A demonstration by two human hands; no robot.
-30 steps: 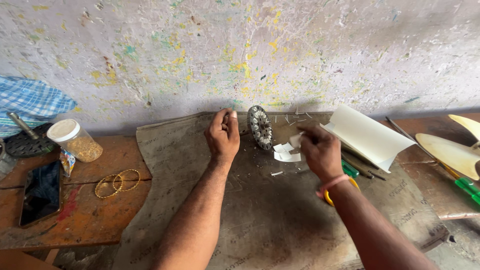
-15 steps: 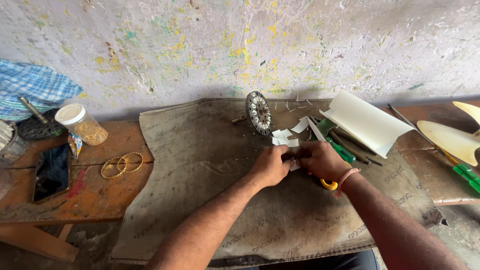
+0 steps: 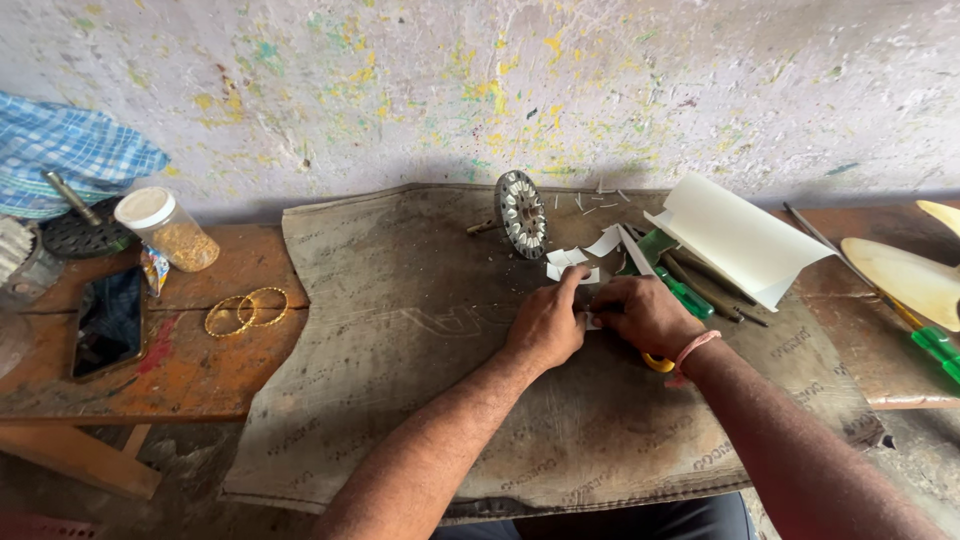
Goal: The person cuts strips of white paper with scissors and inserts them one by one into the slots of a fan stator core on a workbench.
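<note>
Both hands work one small white paper piece (image 3: pixel 592 322) on the bench mat: left hand (image 3: pixel 545 325) pinches it, right hand (image 3: pixel 645 315) apparently grips yellow-handled scissors (image 3: pixel 657 362).

Wooden bench (image 3: pixel 190 375) under grey mat (image 3: pixel 400 330)

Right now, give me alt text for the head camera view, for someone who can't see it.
Two hands, left hand and right hand, meet over small white paper pieces on a worn grey mat, yellow-handled scissors under the right hand. Behind stand a round metal stator and a curled white sheet; two gold bangles and a jar lie left.
</note>
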